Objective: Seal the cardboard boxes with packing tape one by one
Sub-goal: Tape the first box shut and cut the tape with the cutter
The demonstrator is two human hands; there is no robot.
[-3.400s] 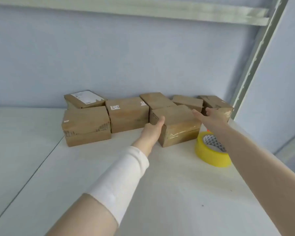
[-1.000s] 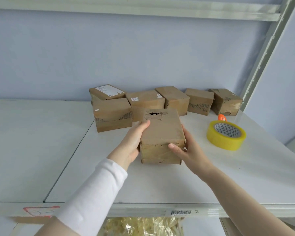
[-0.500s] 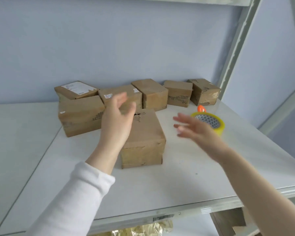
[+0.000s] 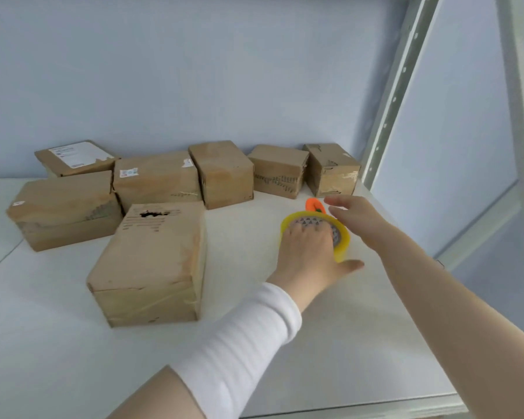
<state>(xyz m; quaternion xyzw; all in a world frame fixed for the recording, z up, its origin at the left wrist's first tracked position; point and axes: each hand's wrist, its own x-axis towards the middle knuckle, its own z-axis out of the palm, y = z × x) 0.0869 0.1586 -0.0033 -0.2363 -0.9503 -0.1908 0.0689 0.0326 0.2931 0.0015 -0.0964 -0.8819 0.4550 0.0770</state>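
A brown cardboard box (image 4: 152, 255) with a torn hole near its top's far edge stands alone on the white shelf (image 4: 330, 343), nearer me than the others. To its right lies a yellow roll of packing tape (image 4: 344, 246). My left hand (image 4: 309, 252), in a white sleeve, is on top of the roll, fingers down in its core and thumb at the near outer rim. My right hand (image 4: 357, 219) hovers just right of the roll with straight fingers, holding nothing, close to a small orange object (image 4: 313, 204) behind the roll.
Several more cardboard boxes (image 4: 224, 170) stand in a row along the back wall, from the far left (image 4: 64, 207) to the right corner (image 4: 330, 167). A perforated metal upright (image 4: 390, 95) bounds the shelf on the right. The shelf's front edge runs below my forearms.
Both hands pulled the box forward from the row, set it down and let go. They then moved right; my left hand now lies on the tape roll and my right hand is beside it.
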